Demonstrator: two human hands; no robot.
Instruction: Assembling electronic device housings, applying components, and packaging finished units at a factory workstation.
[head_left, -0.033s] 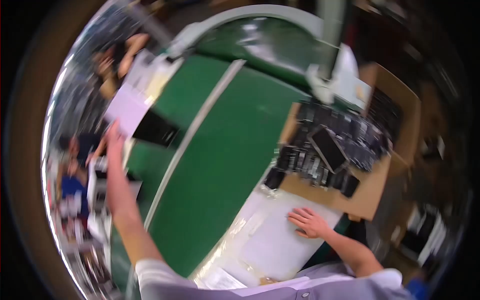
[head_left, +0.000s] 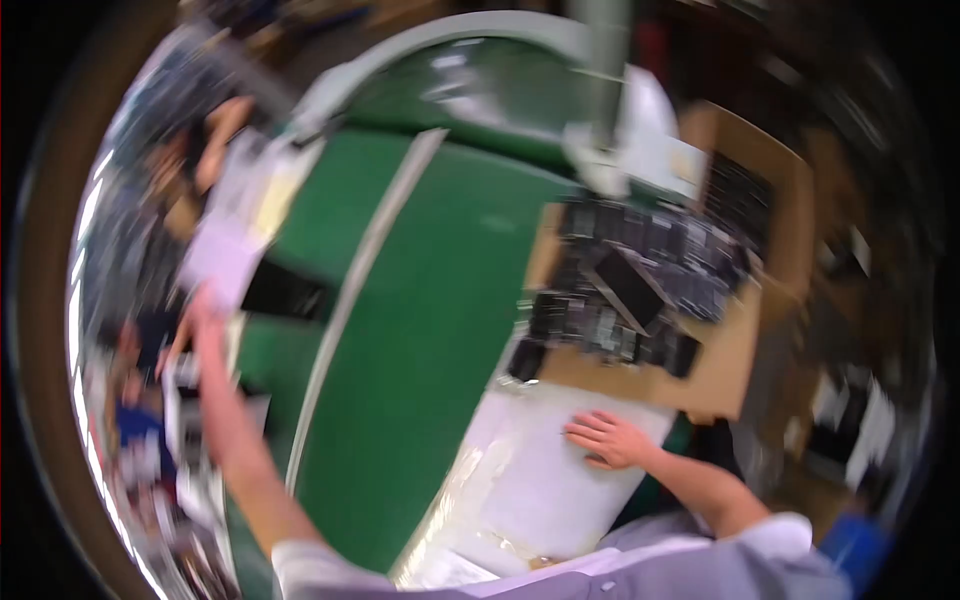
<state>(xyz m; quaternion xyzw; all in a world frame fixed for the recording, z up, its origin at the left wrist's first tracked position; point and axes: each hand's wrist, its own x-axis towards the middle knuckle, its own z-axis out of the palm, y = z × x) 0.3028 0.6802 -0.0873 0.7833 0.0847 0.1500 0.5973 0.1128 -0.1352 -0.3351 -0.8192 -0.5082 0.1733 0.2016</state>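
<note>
My right hand (head_left: 608, 438) lies flat on a white covered work surface (head_left: 540, 470), palm down with the fingers stretched out. My left arm reaches far out to the left. At its end my left hand (head_left: 204, 305) is smeared by motion, so its fingers do not show clearly. It is beside a pale pinkish sheet (head_left: 222, 250) and near a black flat object (head_left: 285, 290) lying on the green belt's far side. Whether it touches either I cannot tell.
A green conveyor belt (head_left: 400, 330) with a pale divider strip (head_left: 350, 300) runs between the hands and curves away at the top. Right of it, many dark flat devices (head_left: 640, 270) are heaped on cardboard (head_left: 710, 375), beside an open carton (head_left: 795, 220). Other people's arms (head_left: 222, 135) show at left.
The whole scene sits slightly further left in the picture, as the view has shifted. My right hand stays flat on the white surface, and my left arm remains stretched out.
</note>
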